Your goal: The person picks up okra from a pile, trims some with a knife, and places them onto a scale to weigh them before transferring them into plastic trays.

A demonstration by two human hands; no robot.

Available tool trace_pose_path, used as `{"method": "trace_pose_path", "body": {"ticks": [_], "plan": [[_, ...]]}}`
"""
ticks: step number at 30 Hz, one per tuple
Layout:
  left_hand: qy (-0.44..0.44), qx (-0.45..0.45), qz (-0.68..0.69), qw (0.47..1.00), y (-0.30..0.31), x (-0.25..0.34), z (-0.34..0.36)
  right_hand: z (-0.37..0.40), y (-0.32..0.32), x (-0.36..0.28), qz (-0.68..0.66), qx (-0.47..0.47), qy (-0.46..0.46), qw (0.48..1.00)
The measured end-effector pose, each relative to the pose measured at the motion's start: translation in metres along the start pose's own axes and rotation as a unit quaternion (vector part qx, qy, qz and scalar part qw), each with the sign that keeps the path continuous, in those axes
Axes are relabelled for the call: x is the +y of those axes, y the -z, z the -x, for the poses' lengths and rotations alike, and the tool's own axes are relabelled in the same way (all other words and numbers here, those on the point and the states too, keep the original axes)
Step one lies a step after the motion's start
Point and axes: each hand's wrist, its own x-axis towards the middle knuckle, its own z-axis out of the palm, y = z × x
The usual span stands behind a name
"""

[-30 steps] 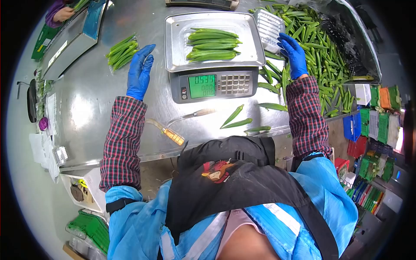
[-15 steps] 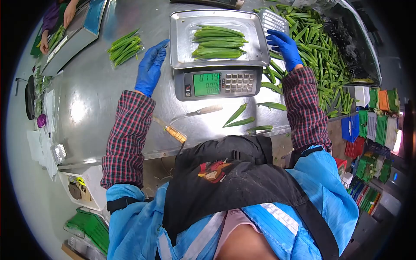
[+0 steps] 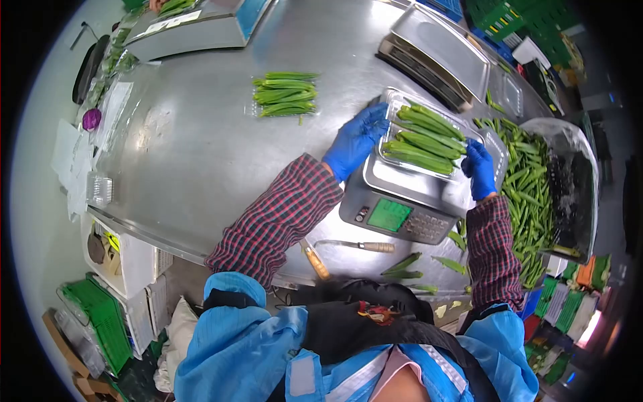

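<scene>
A clear plastic tray [image 3: 402, 165] filled with okra [image 3: 429, 139] is tilted over the pan of the digital scale [image 3: 415, 224]. My left hand [image 3: 356, 141], in a blue glove, grips its left edge. On the opposite edge the fingers of my right hand [image 3: 479, 171], also gloved, are closed round the rim. The scale's green display [image 3: 389, 215] is lit, its digits too blurred to read. Just right of my right hand is another clear tray [image 3: 496, 153], beside the okra heap [image 3: 526, 201].
Another packed okra tray [image 3: 286, 94] lies on the steel table [image 3: 181, 154]. Near the front edge are a wooden-handled knife [image 3: 377, 246], a second wooden handle [image 3: 315, 262] and loose okra [image 3: 404, 266]. A second scale [image 3: 442, 57] stands behind.
My hands have come in from either side of the scale and taken hold of the okra tray on its pan. The view has turned, shifting the scene.
</scene>
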Motion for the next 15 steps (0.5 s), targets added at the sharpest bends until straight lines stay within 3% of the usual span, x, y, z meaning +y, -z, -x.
{"method": "trace_pose_path", "body": {"ticks": [2, 3, 5, 7, 9, 11, 13, 15], "plan": [[-0.057, 0.043, 0.012, 0.997, 0.028, 0.021, 0.002, -0.027, -0.031, -0.031, -0.010, -0.027, -0.003, 1.000], [-0.144, 0.089, -0.104, 0.980, 0.049, 0.022, 0.002, -0.039, -0.053, -0.046, -0.032, -0.025, 0.005, 0.999], [-0.203, 0.192, -0.230, 0.932, 0.087, 0.025, 0.017, -0.081, -0.084, -0.057, -0.035, -0.079, 0.005, 0.996], [-0.197, 0.202, -0.370, 0.885, 0.127, 0.005, 0.037, -0.135, -0.117, -0.055, -0.040, -0.129, 0.021, 0.991], [-0.070, 0.125, -0.462, 0.875, 0.159, -0.017, 0.060, -0.161, -0.166, -0.068, -0.006, -0.134, 0.015, 0.991], [-0.062, 0.141, -0.477, 0.865, 0.173, -0.031, 0.068, -0.194, -0.208, -0.064, -0.016, -0.094, 0.006, 0.995], [-0.062, 0.149, -0.491, 0.856, 0.181, -0.040, 0.065, -0.245, -0.236, -0.033, 0.021, -0.063, 0.064, 0.996], [-0.149, 0.155, -0.519, 0.827, 0.187, -0.045, 0.053, -0.273, -0.267, -0.017, 0.067, -0.028, 0.030, 0.997]]}}
